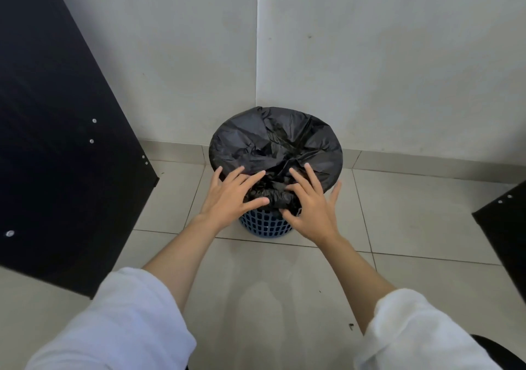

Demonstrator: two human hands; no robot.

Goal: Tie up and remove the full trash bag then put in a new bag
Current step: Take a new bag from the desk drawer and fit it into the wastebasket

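Starting at the left of the frame, a black panel (57, 142) stands close by the work. If the bag swings out that way once it is lifted, it could drag against the panel's lower corner.

Next comes the left hand (230, 199), its grip apart, fingers straight and spread over the near edge of the trash bag (273, 139). Motion blur hides whether the fingertips press the plastic or only hover over it.

The bag sits at the centre of the frame. It is stretched over the mouth of a blue lattice basket (266, 226) on the tiled floor (256, 284), tucked into the wall corner. Its near edge is bunched into a thick roll over the rim, and this roll looks like the main hazard. Pulled up from one side only, the roll may catch on the rim or the lattice holes. The thin plastic could then tear and spill the rubbish. The basket also looks light, so a tight bag may lift or tip it instead of sliding free.

The right hand (311, 210) mirrors the left, its grip also apart, fingers splayed over the bunched edge and holding nothing. Gathering too little plastic from here would leave a neck too short to knot.

At the right edge of the frame a second black panel (506, 227) narrows the way out. No new bag is in view.
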